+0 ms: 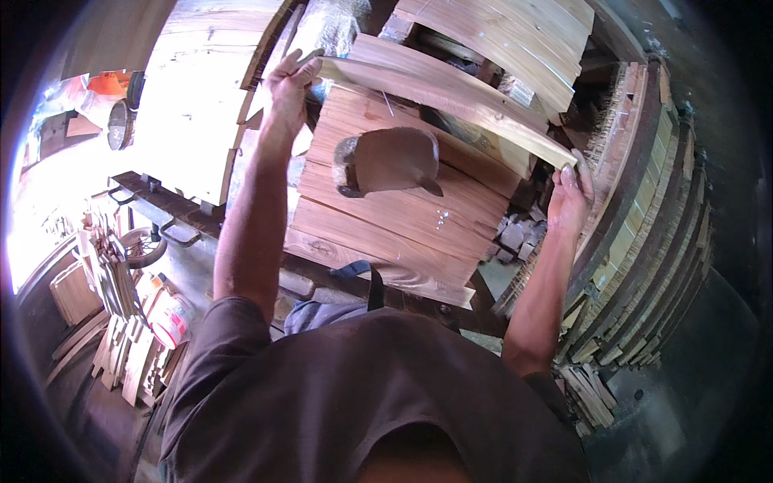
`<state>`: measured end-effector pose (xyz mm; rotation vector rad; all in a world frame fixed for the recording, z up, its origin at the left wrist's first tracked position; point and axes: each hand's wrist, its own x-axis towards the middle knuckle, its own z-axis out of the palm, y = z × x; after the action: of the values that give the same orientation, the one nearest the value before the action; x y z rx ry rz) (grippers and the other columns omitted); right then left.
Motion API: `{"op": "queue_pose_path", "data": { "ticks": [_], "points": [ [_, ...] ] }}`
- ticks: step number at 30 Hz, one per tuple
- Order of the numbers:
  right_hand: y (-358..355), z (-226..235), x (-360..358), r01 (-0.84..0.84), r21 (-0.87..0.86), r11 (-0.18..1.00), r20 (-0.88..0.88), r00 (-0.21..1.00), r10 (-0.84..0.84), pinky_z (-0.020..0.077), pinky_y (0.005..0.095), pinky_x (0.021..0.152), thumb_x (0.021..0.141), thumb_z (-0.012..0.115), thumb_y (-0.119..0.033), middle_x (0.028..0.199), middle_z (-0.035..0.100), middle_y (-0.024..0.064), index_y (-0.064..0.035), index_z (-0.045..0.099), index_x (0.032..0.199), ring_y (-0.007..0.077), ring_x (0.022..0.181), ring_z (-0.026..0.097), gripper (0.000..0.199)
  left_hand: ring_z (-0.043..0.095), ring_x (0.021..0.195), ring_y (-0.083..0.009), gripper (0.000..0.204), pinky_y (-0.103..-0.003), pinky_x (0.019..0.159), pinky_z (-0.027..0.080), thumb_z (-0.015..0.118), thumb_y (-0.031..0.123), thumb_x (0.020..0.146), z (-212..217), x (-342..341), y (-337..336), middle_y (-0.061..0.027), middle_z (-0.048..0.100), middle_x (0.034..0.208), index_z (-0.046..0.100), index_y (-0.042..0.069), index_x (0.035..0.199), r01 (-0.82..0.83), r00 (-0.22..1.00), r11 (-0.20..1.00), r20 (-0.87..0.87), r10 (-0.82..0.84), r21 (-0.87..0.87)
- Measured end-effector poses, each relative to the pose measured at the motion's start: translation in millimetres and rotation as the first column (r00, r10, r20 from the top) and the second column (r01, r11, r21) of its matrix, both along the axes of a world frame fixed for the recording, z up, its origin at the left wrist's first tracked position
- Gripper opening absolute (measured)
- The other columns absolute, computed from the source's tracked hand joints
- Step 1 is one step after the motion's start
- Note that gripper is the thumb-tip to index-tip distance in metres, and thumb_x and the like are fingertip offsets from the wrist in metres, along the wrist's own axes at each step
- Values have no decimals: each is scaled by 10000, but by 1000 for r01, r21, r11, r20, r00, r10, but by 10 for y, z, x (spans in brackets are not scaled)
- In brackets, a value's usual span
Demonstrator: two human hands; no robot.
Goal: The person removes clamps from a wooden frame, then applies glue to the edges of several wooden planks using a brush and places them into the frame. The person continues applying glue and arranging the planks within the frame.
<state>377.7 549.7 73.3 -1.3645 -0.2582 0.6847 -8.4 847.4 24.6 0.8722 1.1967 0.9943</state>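
Observation:
A long narrow wooden board (pixel 451 97) spans the space between my two hands, tilted down toward the right. My left hand (pixel 290 84) is closed round its left end, and my right hand (pixel 570 197) grips the right end. Below the board, several wider planks (pixel 362 221) lie edge to edge on the bench. On these planks sits a brown, rounded tub-like thing (pixel 394 161); its exact kind I cannot make out. Small white spots (pixel 442 217) show on the wood to its right.
More joined planks (pixel 507 40) lie at the far side, and a bright wooden panel (pixel 197 97) stands left. Curved stacks of wood strips (pixel 636 233) rise at right. Lower left are loose offcuts (pixel 133 354), a white and red bucket (pixel 171 320) and a wheel (pixel 143 248).

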Motion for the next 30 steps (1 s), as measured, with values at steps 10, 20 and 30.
{"op": "queue_pose_path", "data": {
  "ticks": [10, 20, 30],
  "points": [
    [256, 190, 198, 214, -523, 825, 84, 976, -200, 240, 240, 398, 903, 795, -400, 680, 467, -26, -68, 641, 875, 67, 441, 321, 367, 581, 669, -97, 579, -242, 582, 465, 756, 108, 921, -43, 136, 187, -55, 671, 867, 513, -128, 1391, 154, 979, 982, -115, -166, -105],
    [164, 10, 267, 156, -425, 892, -10, 984, -177, 307, 242, 440, 943, 755, -320, 738, 562, -18, -67, 684, 937, 74, 514, 395, 263, 553, 690, -101, 365, -225, 577, 445, 653, 123, 1001, -53, 171, 119, -41, 636, 902, 613, -68, 1309, 165, 984, 975, 96, -152, -151],
    [-381, -751, 201, 3, -565, 825, 95, 994, 61, 491, 241, 679, 954, 673, -59, 1054, 732, 75, -71, 665, 1332, 124, 851, 684, 378, 606, 625, -120, 519, -259, 533, 493, 564, -46, 974, -253, 199, -54, -125, 710, 1034, 465, -33, 1483, 441, 859, 891, -236, -454, -110]
  ]
}}
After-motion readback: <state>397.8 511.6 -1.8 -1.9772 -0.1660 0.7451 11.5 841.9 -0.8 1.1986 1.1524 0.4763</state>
